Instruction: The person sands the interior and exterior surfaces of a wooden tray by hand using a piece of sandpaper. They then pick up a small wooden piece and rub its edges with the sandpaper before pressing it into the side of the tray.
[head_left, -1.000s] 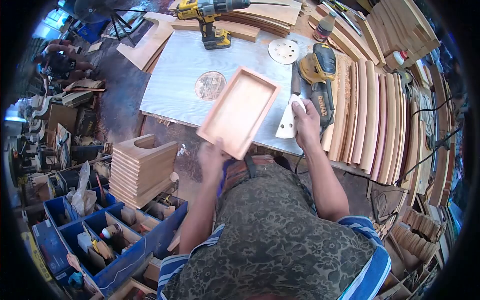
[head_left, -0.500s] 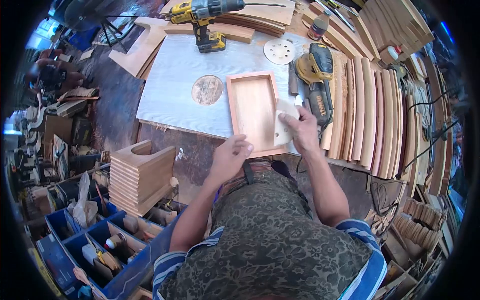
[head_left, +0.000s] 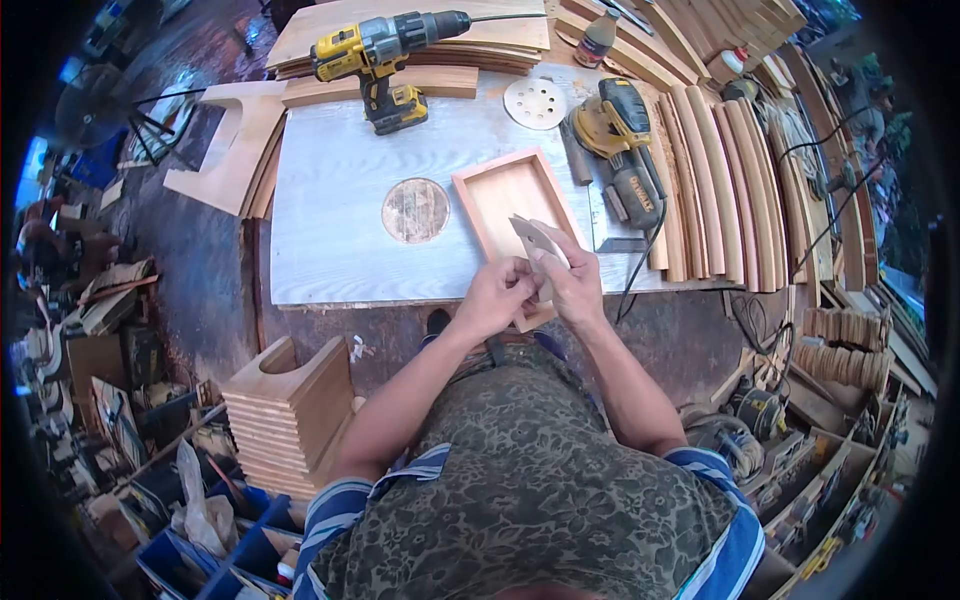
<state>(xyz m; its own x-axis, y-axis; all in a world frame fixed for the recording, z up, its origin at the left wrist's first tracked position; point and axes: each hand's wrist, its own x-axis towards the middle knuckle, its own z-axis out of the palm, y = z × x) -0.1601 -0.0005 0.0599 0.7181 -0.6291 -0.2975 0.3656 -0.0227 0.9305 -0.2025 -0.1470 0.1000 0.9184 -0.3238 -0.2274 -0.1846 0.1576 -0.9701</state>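
Observation:
A folded piece of sandpaper [head_left: 530, 236] with holes in it is gripped in my right hand [head_left: 572, 285], thumb on its face. Closed in a pinch, my left hand [head_left: 498, 298] meets the lower end of the sandpaper; its fingertips are partly hidden. Beneath both hands lies a shallow wooden tray [head_left: 478, 208], turned at a slant on the pale board [head_left: 330, 220]. A random orbital sander [head_left: 625, 150] rests to the right of the tray. Behind it is a round sanding disc [head_left: 535, 104] with holes.
A yellow cordless drill [head_left: 385, 65] stands at the back left, its long bit pointing right. A bottle [head_left: 597, 40] is at the back. Curved wooden strips [head_left: 715, 180] line the right side. Stacked cut-out boards [head_left: 290, 410] and a blue divided bin [head_left: 180, 555] sit lower left.
My left hand has come over to the sandpaper and closed. The right hand has tilted the sheet and moved it slightly left. The tray has turned, and the view has shifted.

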